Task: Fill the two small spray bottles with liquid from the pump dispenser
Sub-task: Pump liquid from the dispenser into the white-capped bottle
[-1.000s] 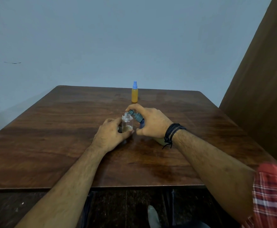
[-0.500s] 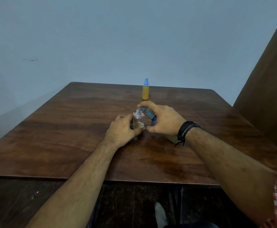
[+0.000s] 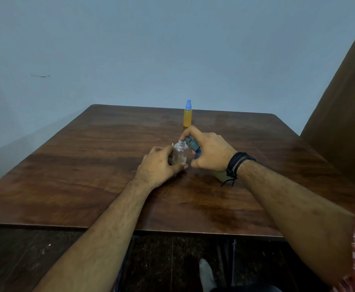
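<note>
Head view is showing the job roughly halfway, as far as I can judge. One small spray bottle of clear plastic, filled with orange-yellow liquid and closed with a light blue cap (image 3: 187, 113), is standing upright near the far edge of the dark brown, glossy wood-grain worktop (image 3: 88, 175), well apart from the hands; it looks finished. The second small spray bottle, clear plastic with a threaded open neck and rounded shoulders (image 3: 180, 152), is sitting upright at mid-worktop, and only a shallow layer of pale yellowish liquid is showing at its bottom, so most of its filling and its capping are probably left.

The left hand (image 3: 158, 166) is curling around this clear bottle's lower half, steadying it on the worktop. The right hand (image 3: 209, 152) is wrapping around the pump dispenser with a grey-blue plastic pump head (image 3: 190, 143), tilting it so the nozzle is lying right at the open neck; the index finger is resting on top of the head. The dispenser's body is mostly hidden under the palm. A black corded wristband (image 3: 236, 165) is circling the right wrist.
</note>
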